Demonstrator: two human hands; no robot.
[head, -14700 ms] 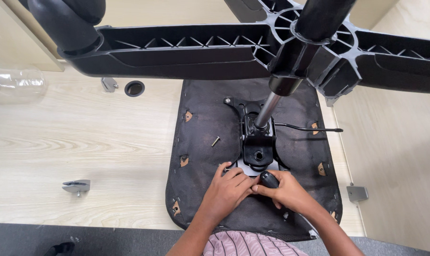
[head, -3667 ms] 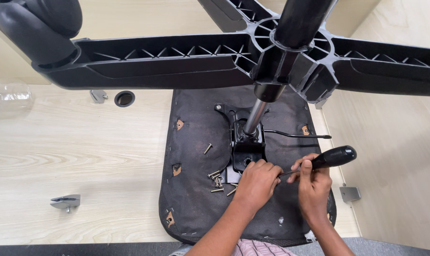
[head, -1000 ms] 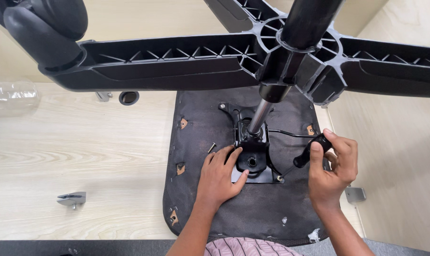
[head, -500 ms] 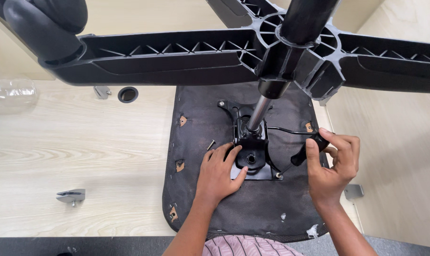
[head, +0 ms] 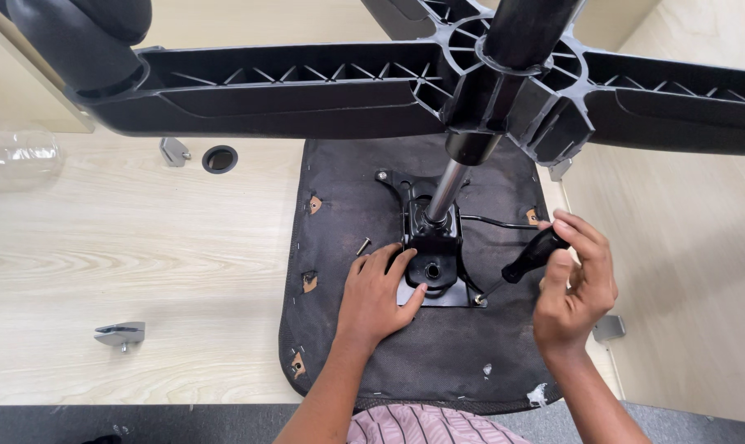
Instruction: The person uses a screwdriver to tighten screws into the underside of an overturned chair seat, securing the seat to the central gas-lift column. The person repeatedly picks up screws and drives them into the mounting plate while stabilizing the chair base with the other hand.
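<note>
Screwdriver (head: 527, 265): light, rigid; clenched by black handle in right hand (head: 574, 288). Chair mechanism plate (head: 432, 263): heavy steel, braced flat under open left hand (head: 376, 296).

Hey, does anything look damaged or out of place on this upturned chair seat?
Yes. The black fabric underside is torn open at several spots along its left edge, such as one hole showing brown underneath. A loose screw lies on the fabric near the left hand.
</note>
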